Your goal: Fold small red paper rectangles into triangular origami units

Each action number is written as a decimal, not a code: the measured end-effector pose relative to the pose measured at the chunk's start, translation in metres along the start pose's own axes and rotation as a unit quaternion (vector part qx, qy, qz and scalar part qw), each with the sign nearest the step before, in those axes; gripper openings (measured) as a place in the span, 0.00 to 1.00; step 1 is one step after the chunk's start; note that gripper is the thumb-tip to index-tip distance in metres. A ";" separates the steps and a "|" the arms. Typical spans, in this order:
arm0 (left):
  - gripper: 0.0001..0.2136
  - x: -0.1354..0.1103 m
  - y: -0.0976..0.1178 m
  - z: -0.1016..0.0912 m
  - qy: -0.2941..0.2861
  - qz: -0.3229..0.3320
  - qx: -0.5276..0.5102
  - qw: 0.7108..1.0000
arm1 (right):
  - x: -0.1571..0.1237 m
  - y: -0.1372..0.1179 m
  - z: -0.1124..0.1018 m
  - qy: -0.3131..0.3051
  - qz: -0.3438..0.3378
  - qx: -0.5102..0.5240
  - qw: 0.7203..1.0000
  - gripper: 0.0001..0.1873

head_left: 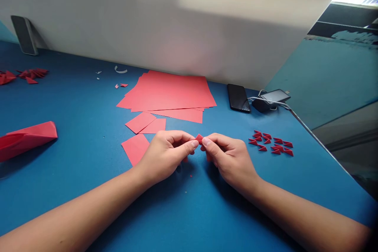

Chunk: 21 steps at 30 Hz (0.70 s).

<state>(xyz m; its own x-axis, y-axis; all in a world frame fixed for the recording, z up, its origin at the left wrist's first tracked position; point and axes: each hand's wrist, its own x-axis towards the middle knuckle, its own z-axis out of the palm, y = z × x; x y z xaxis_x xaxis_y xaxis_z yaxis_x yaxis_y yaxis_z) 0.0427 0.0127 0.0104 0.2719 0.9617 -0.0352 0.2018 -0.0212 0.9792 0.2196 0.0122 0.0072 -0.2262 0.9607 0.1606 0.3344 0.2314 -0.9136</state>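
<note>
Between my two hands is a small folded red paper piece (199, 138), held just above the blue table. My left hand (169, 150) pinches its left side with thumb and forefinger. The right side is gripped by my right hand (228, 155), its thumb lying over the paper. Most of the piece is hidden by the fingers. Close to the left hand lie a red paper square (135, 149) and two more overlapping squares (141, 122). To the right of my right hand, several small folded red paper triangles (267, 138) lie grouped on the table.
A stack of red paper sheets (174, 90) lies near the wall. Beside it are a black phone (238, 98) and a dark device with a cable (270, 100). At left, a large folded red paper shape (32, 136), more red folded pieces (31, 74) and a leaning phone (24, 35).
</note>
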 end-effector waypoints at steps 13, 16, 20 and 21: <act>0.10 -0.001 0.003 0.002 0.002 0.006 0.027 1.000 | 0.000 0.000 0.002 -0.009 -0.023 -0.030 0.999 0.12; 0.09 -0.001 0.002 0.002 0.000 0.003 0.009 1.000 | 0.000 -0.003 0.002 -0.024 0.027 -0.001 0.999 0.15; 0.08 0.000 0.001 0.001 -0.005 -0.006 -0.014 1.000 | -0.001 -0.006 0.004 -0.049 0.117 0.079 0.989 0.19; 0.09 0.000 0.002 0.000 -0.005 -0.003 -0.011 1.000 | -0.001 -0.006 0.005 -0.049 0.127 0.092 0.986 0.19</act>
<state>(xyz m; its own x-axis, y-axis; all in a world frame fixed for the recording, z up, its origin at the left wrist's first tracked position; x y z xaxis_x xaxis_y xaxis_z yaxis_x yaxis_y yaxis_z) 0.0433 0.0121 0.0119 0.2802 0.9590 -0.0426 0.1835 -0.0100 0.9830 0.2134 0.0089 0.0107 -0.2471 0.9627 -0.1102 0.2225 -0.0543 -0.9734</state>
